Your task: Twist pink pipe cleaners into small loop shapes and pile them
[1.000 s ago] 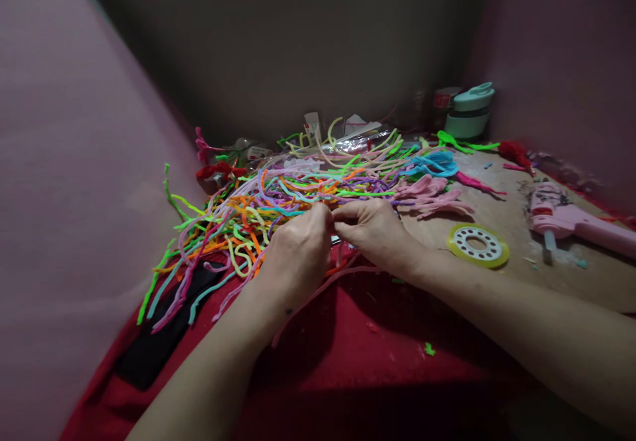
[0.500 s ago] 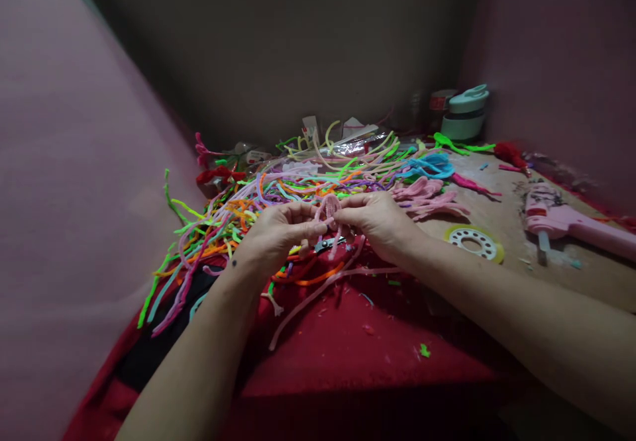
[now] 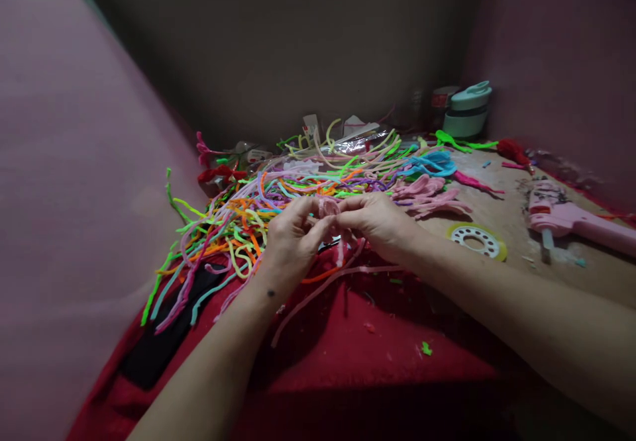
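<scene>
Head view: at the frame's centre, the left hand (image 3: pixel 294 234) and right hand (image 3: pixel 381 227) pinch a looped pink stem (image 3: pixel 328 208) near a multicoloured stem pile (image 3: pixel 243 206).

No wording, brand or number can be read. Well beyond the grip and to its right, a red-labelled jar (image 3: pixel 441 99) has print too small and dim to make out; beyond the grip, slightly left, a white card (image 3: pixel 311 125) bears illegible marks.
</scene>
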Action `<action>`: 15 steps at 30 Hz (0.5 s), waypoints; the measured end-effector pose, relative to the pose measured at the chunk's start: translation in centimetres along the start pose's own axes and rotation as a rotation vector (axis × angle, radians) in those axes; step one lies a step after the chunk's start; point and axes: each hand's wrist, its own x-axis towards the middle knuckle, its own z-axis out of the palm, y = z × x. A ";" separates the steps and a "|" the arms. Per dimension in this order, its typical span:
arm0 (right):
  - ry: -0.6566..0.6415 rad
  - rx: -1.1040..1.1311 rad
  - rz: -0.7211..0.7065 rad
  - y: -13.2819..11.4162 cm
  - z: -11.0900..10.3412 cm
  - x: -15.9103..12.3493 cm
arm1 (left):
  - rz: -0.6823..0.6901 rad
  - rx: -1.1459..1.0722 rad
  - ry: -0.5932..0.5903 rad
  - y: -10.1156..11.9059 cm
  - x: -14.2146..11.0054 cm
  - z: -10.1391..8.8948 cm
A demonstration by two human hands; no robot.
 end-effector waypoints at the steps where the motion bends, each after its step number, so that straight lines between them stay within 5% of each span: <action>1: -0.018 0.045 0.015 0.1 -0.1 0.1 | -0.054 -0.042 -0.080 0.1 -0.1 0.0; 3: -0.057 0.118 0.048 0.1 -0.3 0.2 | -0.120 -0.112 -0.195 0.3 -0.1 -0.1; 7: -0.092 0.177 0.055 -0.1 -0.6 0.3 | -0.115 -0.130 -0.223 0.2 0.0 -0.5; 15: 0.050 0.157 -0.031 0.1 -0.4 0.6 | -0.299 -0.314 -0.372 0.9 0.3 -0.8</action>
